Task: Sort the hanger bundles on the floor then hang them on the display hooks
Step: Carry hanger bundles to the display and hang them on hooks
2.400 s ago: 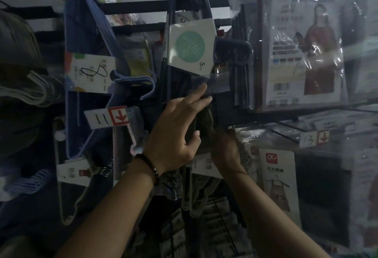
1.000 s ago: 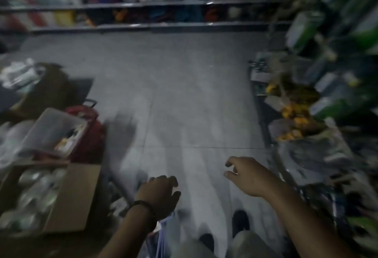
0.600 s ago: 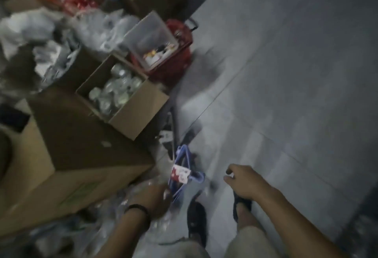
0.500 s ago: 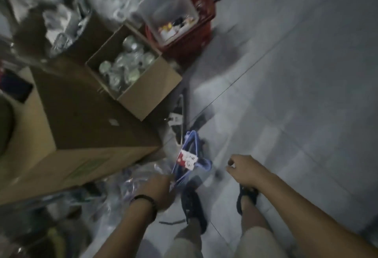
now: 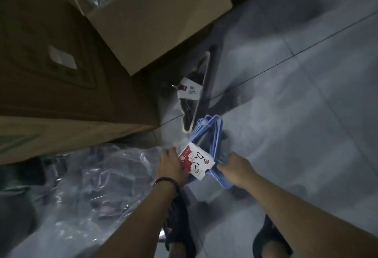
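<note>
A bundle of light blue hangers (image 5: 210, 134) with a red and white paper label lies on the grey tile floor just ahead of my feet. My left hand (image 5: 170, 164) is on its left side, beside the label. My right hand (image 5: 237, 167) grips the bundle's lower right corner. Beyond it, a second bundle of dark and white hangers (image 5: 193, 98) with a white label lies against the boxes. No display hooks are in view.
Large cardboard boxes (image 5: 81, 53) stand at the left and top. Crumpled clear plastic bags (image 5: 88, 180) cover the floor at lower left. My dark shoes (image 5: 270, 239) are at the bottom. Bare floor tiles (image 5: 306, 94) spread to the right.
I turned from the display rack to the floor and bent down. Both hands dropped from the hooks and closed in on the blue hanger bundle.
</note>
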`<state>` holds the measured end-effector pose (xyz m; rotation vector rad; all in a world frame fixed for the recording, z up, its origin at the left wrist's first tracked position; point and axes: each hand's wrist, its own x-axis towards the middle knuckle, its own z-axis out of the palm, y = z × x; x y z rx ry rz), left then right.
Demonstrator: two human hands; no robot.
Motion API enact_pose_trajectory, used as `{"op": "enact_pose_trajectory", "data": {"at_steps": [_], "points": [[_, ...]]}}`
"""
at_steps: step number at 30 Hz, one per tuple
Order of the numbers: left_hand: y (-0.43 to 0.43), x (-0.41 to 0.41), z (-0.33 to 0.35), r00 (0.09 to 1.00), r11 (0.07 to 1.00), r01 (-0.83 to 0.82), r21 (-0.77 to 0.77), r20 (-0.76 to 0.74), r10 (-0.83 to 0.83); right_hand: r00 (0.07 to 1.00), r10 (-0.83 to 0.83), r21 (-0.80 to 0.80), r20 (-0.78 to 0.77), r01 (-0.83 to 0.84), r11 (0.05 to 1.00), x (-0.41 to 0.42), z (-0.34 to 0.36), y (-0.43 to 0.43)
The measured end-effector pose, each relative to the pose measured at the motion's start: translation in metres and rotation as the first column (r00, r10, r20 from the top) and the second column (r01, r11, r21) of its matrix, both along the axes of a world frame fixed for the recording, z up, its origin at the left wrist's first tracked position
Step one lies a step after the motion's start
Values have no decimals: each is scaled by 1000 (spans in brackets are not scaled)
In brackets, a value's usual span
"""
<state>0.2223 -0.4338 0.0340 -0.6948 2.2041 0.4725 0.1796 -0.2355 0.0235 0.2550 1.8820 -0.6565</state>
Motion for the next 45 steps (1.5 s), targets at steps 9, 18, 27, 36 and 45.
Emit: {"op": "enact_pose_trajectory", "data": {"at_steps": [9,18,27,36,45], "points": [[-52,23,-159,999,984,1,178,47,-10,865,-448,64,-225,472,879,7,-139,-68],[-42,27,-163,992,996,83,16,-97,-81,851,-457,231,-259,514,826,0,-160,-76],[5,46,-94,980,998,68,14,-188,-64,856,-379,121,-351,443,888,7,-108,-20],[34,3,44,978,695,-170,698,208,29,875,-312,80,-370,365,928,-22,52,78],[170,-114,314,841,475,-329,816,25,541,846,-279,-106,-454,259,960,-78,353,180]]}}
